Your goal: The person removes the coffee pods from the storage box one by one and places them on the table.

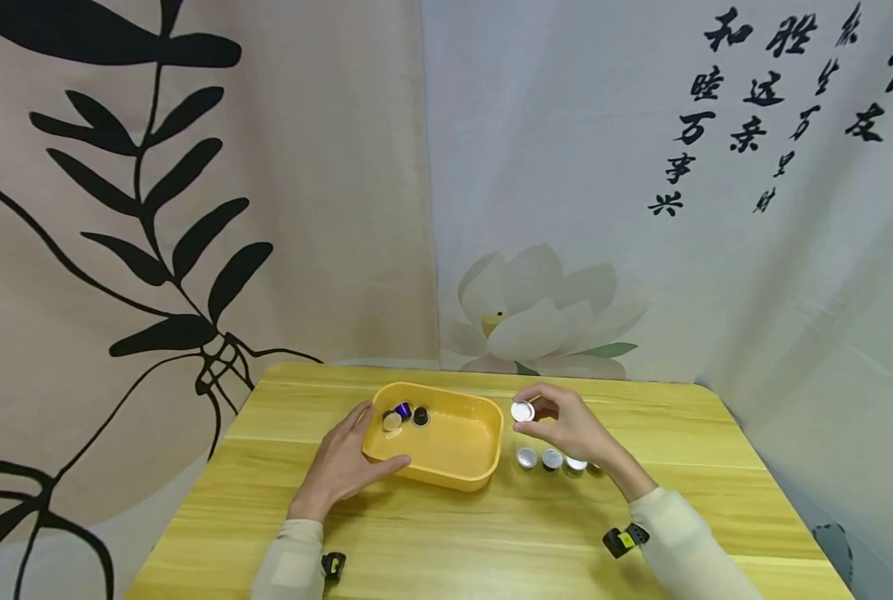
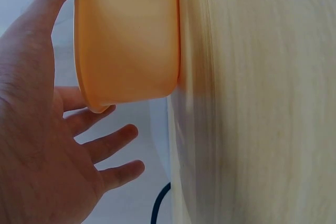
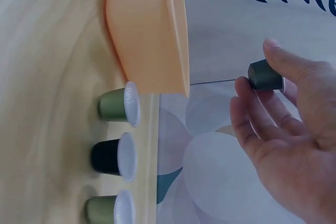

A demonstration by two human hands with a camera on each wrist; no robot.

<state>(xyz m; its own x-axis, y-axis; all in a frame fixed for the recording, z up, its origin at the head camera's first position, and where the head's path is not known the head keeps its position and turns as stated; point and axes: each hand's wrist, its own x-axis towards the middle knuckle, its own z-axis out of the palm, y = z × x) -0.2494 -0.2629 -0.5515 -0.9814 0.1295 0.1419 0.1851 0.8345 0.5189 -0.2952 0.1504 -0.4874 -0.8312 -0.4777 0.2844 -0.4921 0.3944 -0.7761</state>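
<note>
Head view: one yellow tray sits on the worktop, likely light and stiff, so hold its rim. The left hand has its grip on the tray's left end. The right hand pinches one little cup, up beside the tray. It's likely light and dents easily; hold its sides gently. At least four cups stand nearby; at least three are inside.
</note>
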